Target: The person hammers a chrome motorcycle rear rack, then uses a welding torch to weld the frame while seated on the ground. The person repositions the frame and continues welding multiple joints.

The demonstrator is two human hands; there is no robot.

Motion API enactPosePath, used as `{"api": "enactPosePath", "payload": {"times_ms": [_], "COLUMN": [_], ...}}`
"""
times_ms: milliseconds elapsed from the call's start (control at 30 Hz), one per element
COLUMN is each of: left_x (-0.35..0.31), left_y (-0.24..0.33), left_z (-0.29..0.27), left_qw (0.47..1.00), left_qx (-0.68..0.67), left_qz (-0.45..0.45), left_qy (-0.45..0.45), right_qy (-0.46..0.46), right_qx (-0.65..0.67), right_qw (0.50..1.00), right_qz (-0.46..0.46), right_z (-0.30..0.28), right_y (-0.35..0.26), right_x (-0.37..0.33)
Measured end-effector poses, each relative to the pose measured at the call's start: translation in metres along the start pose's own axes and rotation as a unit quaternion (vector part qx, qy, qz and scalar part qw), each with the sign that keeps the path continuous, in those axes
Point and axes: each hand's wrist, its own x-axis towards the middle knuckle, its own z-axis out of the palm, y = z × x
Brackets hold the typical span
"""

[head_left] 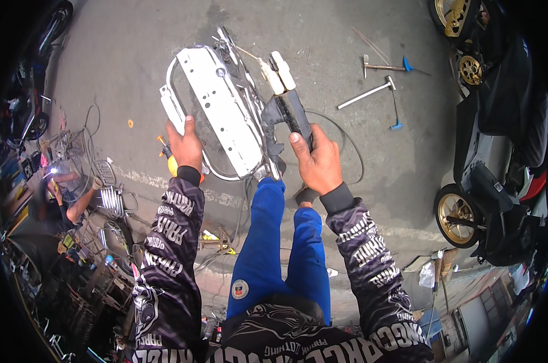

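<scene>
A silver tubular frame with a flat, holed plate rises from near my feet. My left hand is closed around the tube on its left side, thumb on top. Just beneath that hand shows a yellow and orange object, mostly hidden. In my right hand is a black, bar-shaped piece, with my thumb along its near end. Two cream-coloured cylindrical parts sit at its far end. A dark, bent part lies between it and the frame.
Long-handled tools with T-shaped heads lie on the concrete at the far right. A dark cable loops beside my right hand. Motorcycles with gold wheels stand on the right. At left, a person works by a bright light among metal parts.
</scene>
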Motion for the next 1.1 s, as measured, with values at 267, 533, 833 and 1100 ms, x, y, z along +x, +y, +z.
{"api": "enactPosePath", "payload": {"times_ms": [267,533,833,1100], "left_x": [0.001,-0.002,-0.001,-0.007], "left_y": [-0.01,-0.008,-0.007,0.008], "left_z": [-0.003,-0.002,-0.001,0.001], "left_qw": [0.999,0.999,0.998,0.999], "left_qx": [-0.017,-0.044,-0.054,-0.033], "left_qz": [0.036,0.009,-0.004,-0.029], "left_qy": [-0.016,-0.022,-0.028,-0.019], "right_qy": [0.007,-0.003,0.002,-0.008], "right_qx": [-0.028,0.005,0.266,0.281], "right_qw": [0.999,1.0,0.956,0.949], "right_qz": [-0.013,-0.016,0.123,0.145], "right_z": [0.031,0.037,0.043,0.02], "right_y": [-0.005,-0.001,-0.01,-0.011], "right_x": [0.049,0.059,0.059,0.072]}}
